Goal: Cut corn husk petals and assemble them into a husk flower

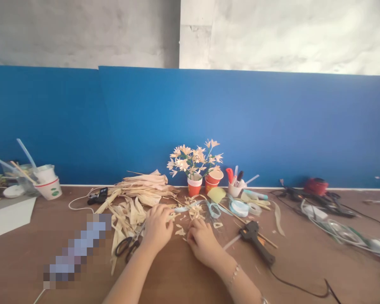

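Observation:
My left hand (158, 227) is over the front of a heap of dried corn husks (134, 213). Its fingers are bent and the thumb stands apart, with nothing visible in it. Black-handled scissors (124, 247) lie beside its wrist, their blades partly hidden. Close by on the right, my right hand (204, 241) rests low over the table, fingers curled together; whatever they may hold is hidden. Between and beyond the hands are small pale husk scraps (180, 230) and a husk flower (195, 210). Pale husk flowers (196, 159) on green stems stand in red-and-white paper cups (194, 186).
A black glue gun (256, 241) with a trailing cord lies right of my right hand, by a thin stick (269, 240). Behind are tape rolls (239, 207) and a cup of tools (234, 190). Cables (332, 228) lie far right; a white cup (49, 188) stands far left.

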### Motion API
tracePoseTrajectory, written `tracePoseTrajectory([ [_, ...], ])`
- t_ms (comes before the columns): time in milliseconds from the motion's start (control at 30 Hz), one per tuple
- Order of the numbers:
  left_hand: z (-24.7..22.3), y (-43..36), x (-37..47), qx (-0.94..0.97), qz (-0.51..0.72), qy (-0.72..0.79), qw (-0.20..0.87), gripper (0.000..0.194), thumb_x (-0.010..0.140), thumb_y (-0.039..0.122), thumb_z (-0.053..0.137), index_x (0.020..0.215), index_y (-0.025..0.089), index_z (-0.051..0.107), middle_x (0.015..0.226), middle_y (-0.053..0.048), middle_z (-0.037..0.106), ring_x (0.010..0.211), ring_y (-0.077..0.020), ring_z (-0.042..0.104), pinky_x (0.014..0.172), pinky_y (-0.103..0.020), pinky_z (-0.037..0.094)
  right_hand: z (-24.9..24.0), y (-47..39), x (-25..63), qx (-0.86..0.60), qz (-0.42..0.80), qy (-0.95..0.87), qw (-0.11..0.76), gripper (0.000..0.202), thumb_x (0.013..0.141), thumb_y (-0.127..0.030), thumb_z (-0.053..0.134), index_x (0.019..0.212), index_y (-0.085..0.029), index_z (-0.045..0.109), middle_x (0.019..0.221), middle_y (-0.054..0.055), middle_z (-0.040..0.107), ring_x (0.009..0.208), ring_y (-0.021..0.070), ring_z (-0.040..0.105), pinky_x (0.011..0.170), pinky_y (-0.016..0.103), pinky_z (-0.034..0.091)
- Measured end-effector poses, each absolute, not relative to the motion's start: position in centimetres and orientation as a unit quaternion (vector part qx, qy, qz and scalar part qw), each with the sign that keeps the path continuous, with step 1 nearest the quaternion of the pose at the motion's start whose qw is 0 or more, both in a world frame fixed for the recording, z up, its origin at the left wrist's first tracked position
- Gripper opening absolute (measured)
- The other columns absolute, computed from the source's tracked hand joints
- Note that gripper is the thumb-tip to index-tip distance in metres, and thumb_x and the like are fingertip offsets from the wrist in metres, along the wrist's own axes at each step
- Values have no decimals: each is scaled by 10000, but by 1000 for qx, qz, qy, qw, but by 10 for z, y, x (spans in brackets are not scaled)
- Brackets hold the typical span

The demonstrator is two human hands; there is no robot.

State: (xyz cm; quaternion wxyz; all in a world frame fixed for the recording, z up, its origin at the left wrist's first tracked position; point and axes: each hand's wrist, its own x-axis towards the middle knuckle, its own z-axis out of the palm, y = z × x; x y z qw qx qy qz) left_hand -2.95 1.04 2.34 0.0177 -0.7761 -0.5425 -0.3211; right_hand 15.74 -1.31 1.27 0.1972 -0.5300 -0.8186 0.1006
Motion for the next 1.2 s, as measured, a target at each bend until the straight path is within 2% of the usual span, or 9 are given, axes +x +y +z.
tracePoseTrajectory([
  [167, 21, 1, -15, -856, -319, -397, -94, 337, 672, 15, 542, 893, 238, 662, 1038, -43, 631, 1066, -233, 517, 932, -402, 399, 4, -6, 164, -526, 142, -788, 287, 159, 778, -63, 539, 724, -194, 612, 946, 47, 619, 940, 211, 524, 803, 316, 363],
  [333, 25, 2, -13, -850, -327, -393, -126, 169, 783, 94, 559, 797, 225, 665, 980, -41, 639, 1017, -225, 532, 898, -405, 403, 1, -1, 167, -494, 209, -762, 362, 147, 784, -89, 525, 690, -188, 581, 898, 51, 623, 912, 216, 534, 808, 330, 383],
  [500, 20, 8, -13, -829, -348, -411, -153, 133, 804, 127, 558, 748, 212, 644, 940, -39, 650, 994, -224, 550, 872, -394, 415, 4, -3, 164, -483, 212, -753, 394, 76, 746, -133, 579, 783, -198, 591, 907, 51, 626, 907, 224, 535, 837, 351, 388],
  [633, 16, 10, -11, -824, -359, -404, -171, 135, 807, 137, 545, 718, 206, 621, 913, -45, 649, 970, -225, 555, 863, -393, 424, 4, -2, 161, -465, 236, -741, 423, 103, 788, -196, 542, 690, -195, 572, 905, 61, 617, 929, 226, 537, 859, 351, 388],
  [700, 17, 8, -11, -825, -368, -392, -171, 112, 786, 121, 551, 778, 209, 620, 919, -50, 644, 967, -226, 552, 866, -392, 430, 3, -1, 161, -457, 269, -725, 439, 143, 794, -214, 515, 658, -191, 553, 877, 63, 611, 912, 222, 542, 854, 347, 394],
  [833, 22, 3, -11, -831, -387, -377, -134, 333, 698, 25, 552, 963, 222, 593, 1014, -55, 624, 1031, -231, 527, 904, -403, 422, 5, 1, 162, -466, 336, -684, 450, 161, 781, -271, 520, 642, -190, 525, 776, 33, 580, 811, 201, 540, 791, 323, 405],
  [1000, 23, 2, -10, -847, -395, -349, -61, 197, 776, 61, 537, 820, 231, 626, 987, -43, 633, 1031, -231, 531, 885, -414, 421, 9, 2, 164, -469, 402, -663, 423, 207, 778, -335, 519, 631, -189, 505, 670, -5, 519, 712, 171, 502, 705, 287, 388],
  [1100, 22, 3, -9, -847, -409, -338, -37, 178, 823, 103, 524, 805, 232, 645, 945, -46, 640, 999, -222, 544, 861, -405, 433, 8, 2, 165, -474, 393, -666, 421, 191, 778, -295, 490, 620, -190, 513, 656, -6, 524, 702, 166, 505, 693, 280, 390],
  [1200, 20, 5, -8, -839, -420, -344, -43, 148, 832, 131, 536, 785, 223, 642, 899, -49, 643, 963, -221, 551, 839, -400, 440, 8, 0, 166, -481, 331, -675, 450, 134, 750, -200, 458, 715, -185, 587, 771, 24, 594, 790, 185, 544, 751, 299, 409],
])
